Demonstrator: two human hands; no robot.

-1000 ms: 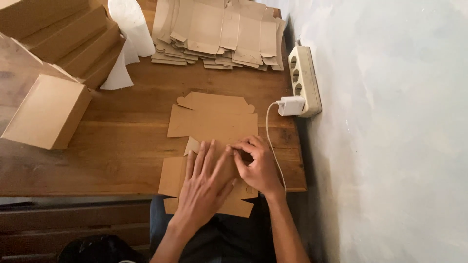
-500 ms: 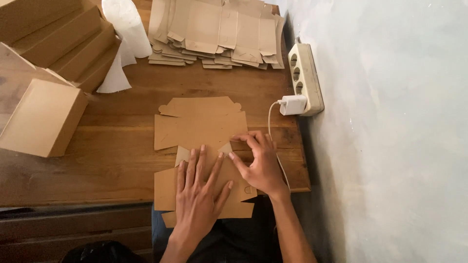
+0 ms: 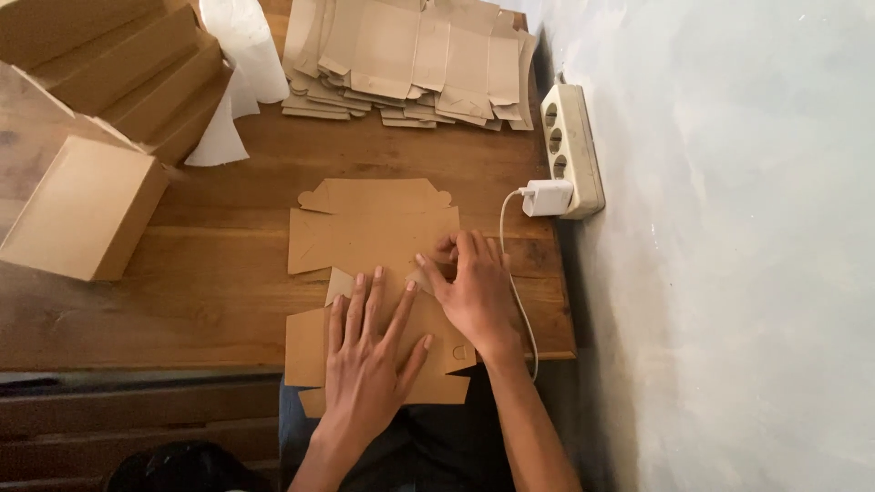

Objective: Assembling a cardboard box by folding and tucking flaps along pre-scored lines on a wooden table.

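Cardboard blank — left hand flat, right hand pinching

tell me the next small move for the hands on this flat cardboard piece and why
Probably fold the small side flap up along its crease. The left hand lies flat, fingers spread, pinning the flat box blank to the wooden table, while the right hand pinches at the blank's right edge. The panel looks held down and that flap is already gripped, so lifting it seems the natural step.
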